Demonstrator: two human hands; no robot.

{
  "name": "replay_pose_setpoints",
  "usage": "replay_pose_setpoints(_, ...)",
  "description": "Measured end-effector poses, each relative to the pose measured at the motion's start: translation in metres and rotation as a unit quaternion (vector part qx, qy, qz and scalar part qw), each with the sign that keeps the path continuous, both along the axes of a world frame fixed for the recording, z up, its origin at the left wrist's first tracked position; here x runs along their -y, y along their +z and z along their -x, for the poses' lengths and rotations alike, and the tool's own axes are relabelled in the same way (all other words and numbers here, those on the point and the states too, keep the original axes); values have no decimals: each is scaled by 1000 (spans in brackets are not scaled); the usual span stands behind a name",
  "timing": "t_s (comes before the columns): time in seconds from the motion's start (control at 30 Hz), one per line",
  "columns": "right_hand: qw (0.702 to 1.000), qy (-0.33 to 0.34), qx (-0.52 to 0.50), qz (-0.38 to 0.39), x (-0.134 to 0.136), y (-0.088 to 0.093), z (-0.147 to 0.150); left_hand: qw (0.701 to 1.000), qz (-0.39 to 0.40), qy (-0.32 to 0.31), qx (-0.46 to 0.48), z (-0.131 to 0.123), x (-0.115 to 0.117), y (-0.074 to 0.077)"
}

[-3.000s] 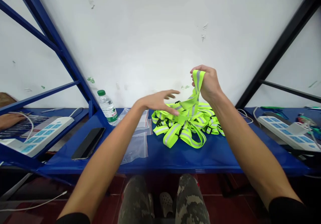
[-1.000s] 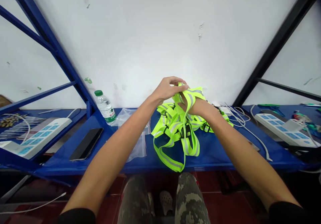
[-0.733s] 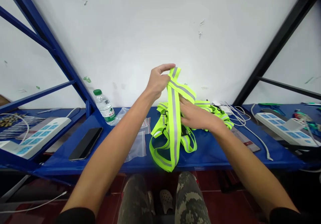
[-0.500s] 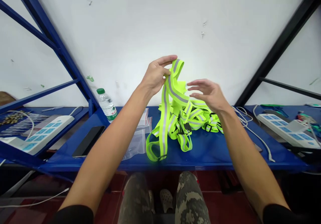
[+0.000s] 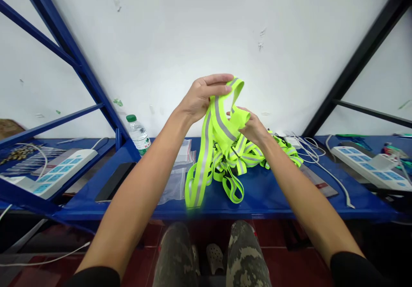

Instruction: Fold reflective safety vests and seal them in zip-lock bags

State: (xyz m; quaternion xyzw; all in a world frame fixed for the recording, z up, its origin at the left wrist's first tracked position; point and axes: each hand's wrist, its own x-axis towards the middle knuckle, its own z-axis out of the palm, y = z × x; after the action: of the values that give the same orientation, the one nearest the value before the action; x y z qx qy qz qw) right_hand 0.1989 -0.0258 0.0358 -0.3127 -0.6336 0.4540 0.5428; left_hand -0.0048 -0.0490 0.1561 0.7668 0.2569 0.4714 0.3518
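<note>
My left hand (image 5: pixel 203 95) is raised above the bench, closed on a neon yellow-green reflective strap (image 5: pixel 203 162) with a grey stripe down its middle. One loop of it bends over the fingertips, and a long loop hangs to the bench near its front edge. My right hand (image 5: pixel 253 129) is at another fold of the same strap, its fingers partly hidden behind the band and seemingly pinching it. Below and behind both hands lies a tangled heap of similar straps (image 5: pixel 252 155) with black buckles.
Clear plastic zip bags (image 5: pixel 174 186) lie left of the straps, beside a black phone (image 5: pixel 116 182) and a water bottle (image 5: pixel 139 134). White power strips (image 5: pixel 66 173) rest at both sides. A white cable (image 5: pixel 331 177) runs along the right. Blue frame posts (image 5: pixel 86 79) rise at left.
My right hand has moved left and inward, from apart with spread fingers to touching the strap. My left hand has shifted slightly right, and the held loop has opened wider.
</note>
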Motion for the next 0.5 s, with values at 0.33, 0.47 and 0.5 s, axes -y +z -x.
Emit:
replay_pose_setpoints(0.33,989,137,23,52,20,2,-2,997,-67,49,6,5,-8,4)
replay_pose_setpoints(0.47,990,10,141,-25,31,33,-10,992,-92,59,-67,19,-14,3)
replay_pose_setpoints(0.5,980,-56,179,-70,34,40,-12,988,-107,71,-87,21,-16,2)
